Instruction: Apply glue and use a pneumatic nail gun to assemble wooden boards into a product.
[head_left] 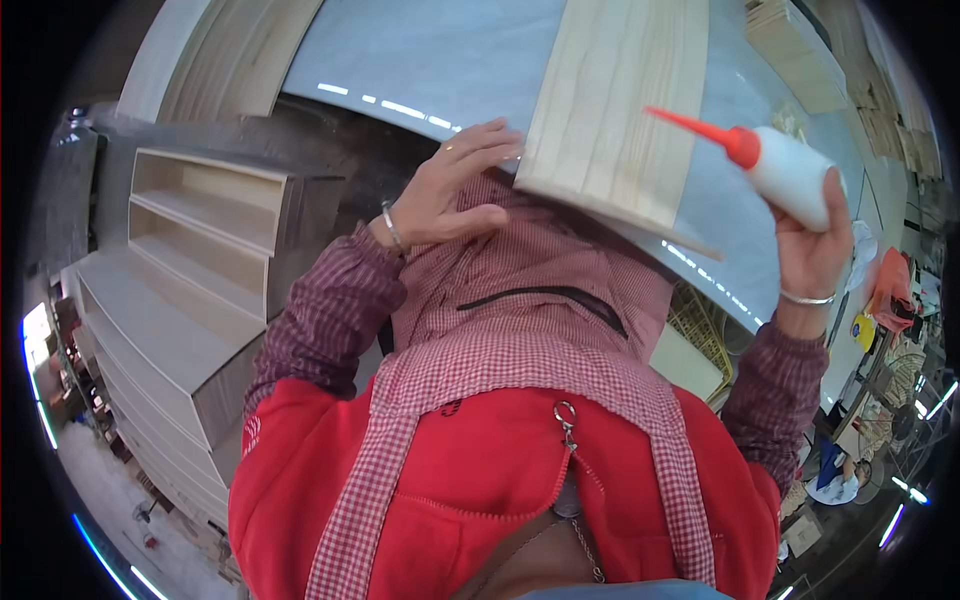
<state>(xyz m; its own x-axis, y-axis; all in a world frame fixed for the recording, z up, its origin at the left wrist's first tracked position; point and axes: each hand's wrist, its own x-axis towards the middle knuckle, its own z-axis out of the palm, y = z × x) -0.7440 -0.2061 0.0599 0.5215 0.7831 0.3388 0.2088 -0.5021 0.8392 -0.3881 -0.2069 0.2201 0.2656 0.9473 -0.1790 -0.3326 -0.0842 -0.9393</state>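
My right hand [815,245] grips a white squeeze glue bottle [795,178] with a long red nozzle. The bottle is tilted, its tip pointing left above a pale wooden board [618,95]. This board lies on the blue-grey table [425,60], its near end close to the table's front edge. Along that end runs a thin wooden strip [640,218], which sticks out past the board's right corner. My left hand [455,190] is open with fingers stretched out, beside the board's near left corner; whether the fingertips touch it I cannot tell.
Stacked wooden drawer boxes [205,245] stand on the left. A pile of wooden panels [225,60] is at the far left, and more stacked wood pieces [795,50] sit at the far right of the table. A yellow basket [695,335] is below the table's right side.
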